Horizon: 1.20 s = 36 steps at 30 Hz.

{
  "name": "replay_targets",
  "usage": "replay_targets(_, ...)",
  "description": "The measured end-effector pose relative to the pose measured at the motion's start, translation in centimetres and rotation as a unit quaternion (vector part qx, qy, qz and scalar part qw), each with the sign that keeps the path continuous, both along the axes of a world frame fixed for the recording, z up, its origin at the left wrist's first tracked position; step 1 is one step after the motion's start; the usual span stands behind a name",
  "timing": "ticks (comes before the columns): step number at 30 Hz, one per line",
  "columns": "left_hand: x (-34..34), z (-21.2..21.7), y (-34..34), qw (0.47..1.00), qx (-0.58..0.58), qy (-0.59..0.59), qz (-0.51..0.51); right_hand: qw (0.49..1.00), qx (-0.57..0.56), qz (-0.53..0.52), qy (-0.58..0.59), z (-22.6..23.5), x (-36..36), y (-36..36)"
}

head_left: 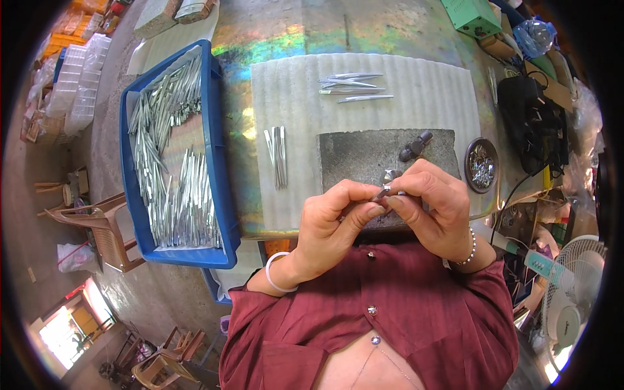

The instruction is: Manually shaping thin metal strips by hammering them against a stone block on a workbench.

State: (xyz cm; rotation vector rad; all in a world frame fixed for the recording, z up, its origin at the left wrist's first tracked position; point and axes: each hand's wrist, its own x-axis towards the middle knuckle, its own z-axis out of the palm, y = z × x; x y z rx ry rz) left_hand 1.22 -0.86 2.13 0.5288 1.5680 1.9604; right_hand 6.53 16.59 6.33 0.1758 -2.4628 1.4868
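Close in front of my chest, my left hand (338,218) and my right hand (434,203) meet fingertip to fingertip. Both are closed in a pinch on a small shiny metal piece (385,190), mostly covered by the fingers; its exact kind is unclear. Just beyond them lies a dark grey rectangular pad (354,156), bearing a black tool with a rounded head (415,147). Farther off on the white foam sheet (292,84) are several slim silver metal strips (354,86), pointed at one end. Another few upright strips (276,157) rest left of the pad.
A blue tray (216,149) at the left holds many similar strips. Right of the pad stands a round dark bowl (481,166) of small shiny metal parts. Beyond it are a black bag (530,117) and a cable. A white fan (572,292) stands at lower right, a brown chair (107,231) at left.
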Motion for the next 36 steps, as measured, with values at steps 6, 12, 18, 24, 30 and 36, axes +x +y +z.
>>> replay_targets(6, 0.1, 0.2, 0.3, 0.999, -0.004, 0.042, -0.004, 0.999, -0.022, -0.022, -0.015, 0.2, 0.2, -0.6)
replay_targets(12, -0.2, 0.4, 0.5, 0.999, -0.006, 0.047, -0.016, 0.998, -0.056, -0.038, -0.015, 0.1, 0.2, -0.6)
replay_targets(18, -0.1, 0.4, 0.6, 0.998, -0.003, 0.067, -0.021, 0.999, -0.033, -0.034, -0.016, 0.3, 0.4, -0.4)
replay_targets(24, -0.1, 0.5, 1.0, 0.998, -0.007, -0.009, -0.055, 0.982, -0.138, -0.041, -0.119, -0.1, 0.6, -0.2)
replay_targets(30, -0.9, 0.0, 0.8, 0.985, -0.022, -0.12, -0.12, 0.896, -0.351, -0.043, -0.27, -1.5, 0.0, 0.6)
replay_targets(36, -2.1, 0.5, 0.8, 0.963, -0.06, -0.181, -0.19, 0.84, -0.433, -0.049, -0.323, -3.0, -0.6, 1.0)
